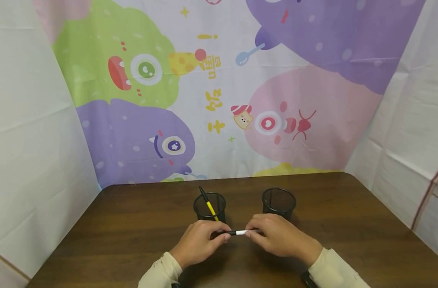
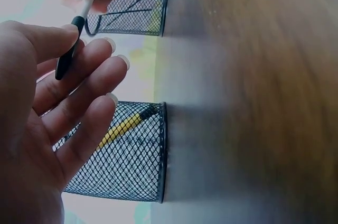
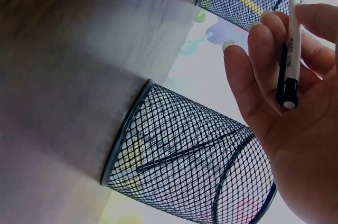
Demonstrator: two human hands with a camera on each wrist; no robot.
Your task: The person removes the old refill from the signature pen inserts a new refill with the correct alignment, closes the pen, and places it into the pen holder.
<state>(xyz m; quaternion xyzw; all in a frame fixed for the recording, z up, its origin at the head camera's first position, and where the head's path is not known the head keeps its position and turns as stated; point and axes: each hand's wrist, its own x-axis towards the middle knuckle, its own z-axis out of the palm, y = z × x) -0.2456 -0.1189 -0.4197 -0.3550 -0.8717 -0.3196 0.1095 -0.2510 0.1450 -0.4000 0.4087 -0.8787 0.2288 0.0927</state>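
Note:
Both hands hold a black-and-white pen [image 1: 241, 232] level above the table. My left hand [image 1: 201, 243] pinches its black grip end between thumb and fingers. At the other end my right hand [image 1: 281, 236] pinches the white barrel [image 3: 293, 28], and the black clip end lies over that palm. Just behind the left hand stands a black mesh pen cup [image 1: 201, 215] with a yellow-and-black pen [image 1: 210, 207] leaning in it. A second black mesh cup [image 3: 179, 150] stands behind the right hand; a dark line shows through its mesh, and I cannot tell what it is.
The brown wooden table [image 1: 132, 224] reaches back to a printed cartoon curtain [image 1: 219, 152]. White cloth walls [image 1: 31, 140] rise on both sides. A dark object [image 1: 308, 279] shows by the right sleeve, mostly hidden.

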